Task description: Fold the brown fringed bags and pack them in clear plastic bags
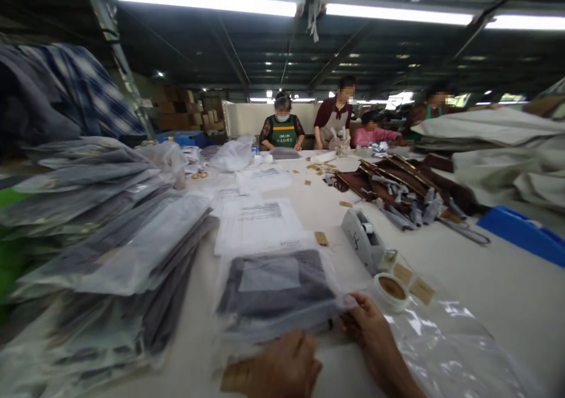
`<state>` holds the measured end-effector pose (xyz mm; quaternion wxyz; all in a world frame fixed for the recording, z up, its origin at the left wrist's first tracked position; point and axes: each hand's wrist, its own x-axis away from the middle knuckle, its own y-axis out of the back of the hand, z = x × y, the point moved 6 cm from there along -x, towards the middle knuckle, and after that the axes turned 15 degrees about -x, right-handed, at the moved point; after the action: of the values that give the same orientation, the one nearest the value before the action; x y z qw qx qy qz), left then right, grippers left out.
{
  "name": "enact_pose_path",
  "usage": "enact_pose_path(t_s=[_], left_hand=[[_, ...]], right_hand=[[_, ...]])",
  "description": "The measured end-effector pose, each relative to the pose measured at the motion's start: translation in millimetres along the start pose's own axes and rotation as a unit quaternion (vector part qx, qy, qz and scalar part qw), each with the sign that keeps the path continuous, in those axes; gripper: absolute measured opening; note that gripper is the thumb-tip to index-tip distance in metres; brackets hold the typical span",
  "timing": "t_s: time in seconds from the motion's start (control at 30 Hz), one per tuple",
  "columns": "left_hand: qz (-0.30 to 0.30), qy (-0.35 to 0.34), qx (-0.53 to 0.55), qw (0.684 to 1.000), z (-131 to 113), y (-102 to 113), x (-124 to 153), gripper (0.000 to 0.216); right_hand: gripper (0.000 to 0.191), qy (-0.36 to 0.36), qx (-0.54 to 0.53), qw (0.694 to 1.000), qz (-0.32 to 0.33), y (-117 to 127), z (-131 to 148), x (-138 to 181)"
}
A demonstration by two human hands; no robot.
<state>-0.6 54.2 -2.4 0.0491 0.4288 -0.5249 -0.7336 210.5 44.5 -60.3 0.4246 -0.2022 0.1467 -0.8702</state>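
Note:
A clear plastic bag [282,321] with a folded dark grey garment [273,283] inside lies flat on the table before me. A pale sheet [270,275] shows through its top. My right hand [368,324] pinches the bag's near right corner between thumb and fingers. Just below the near edge, my left hand [285,365] is curled closed and somewhat blurred; what it holds, if anything, is hidden. Beside it lies a brown paper piece [236,376], partly covered by that hand.
Bagged garments [119,239] are piled high at left. Printed plastic bags [260,218] lie beyond the garment. Right of centre stand a tape dispenser [364,242] and a tape roll [391,291], near clear bags [445,339]. Brown garments [397,186] are heaped farther off. Several people [282,124] work behind.

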Motion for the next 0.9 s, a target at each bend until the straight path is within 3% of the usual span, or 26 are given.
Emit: enact_pose_path(t_s=[0.03, 0.13, 0.23, 0.4, 0.53, 0.67, 0.8, 0.9], left_hand=[[-0.015, -0.033, 0.023, 0.999, -17.5, -12.1, -12.9, 0.01], [0.039, -0.052, 0.038, 0.997, -45.0, -38.8, -48.7, 0.011], [0.07, -0.041, 0.045, 0.996, -46.6, -42.1, -64.5, 0.007], [0.097, -0.082, 0.061, 0.99, -39.0, -44.5, -62.2, 0.008], [0.104, -0.102, 0.054, 0.988, -39.3, -48.7, -60.1, 0.012], [0.109, -0.051, 0.036, 0.992, -42.9, -49.0, -61.0, 0.008], [0.12, 0.035, 0.004, 0.992, -42.6, -53.7, -64.6, 0.007], [0.136, 0.049, -0.009, 0.989, -47.7, -62.7, -71.1, 0.01]], right_hand=[[0.047, 0.002, 0.008, 1.0, 0.008, -0.9, 3.4, 2.9], [0.045, 0.031, 0.069, 0.996, 0.047, -5.3, 14.6, 11.9], [0.047, 0.064, 0.131, 0.987, 0.065, -6.0, 17.8, 17.5], [0.043, 0.091, 0.174, 0.979, 0.05, 2.3, 14.2, 20.0], [0.035, 0.172, 0.303, 0.934, 0.075, 7.2, 28.2, 17.3], [0.032, 0.243, 0.389, 0.883, 0.098, 13.4, 38.1, 16.8], [0.029, 0.256, 0.397, 0.877, 0.091, 18.1, 34.4, 24.9], [0.025, 0.275, 0.403, 0.869, 0.085, 14.5, 33.7, 34.8]])
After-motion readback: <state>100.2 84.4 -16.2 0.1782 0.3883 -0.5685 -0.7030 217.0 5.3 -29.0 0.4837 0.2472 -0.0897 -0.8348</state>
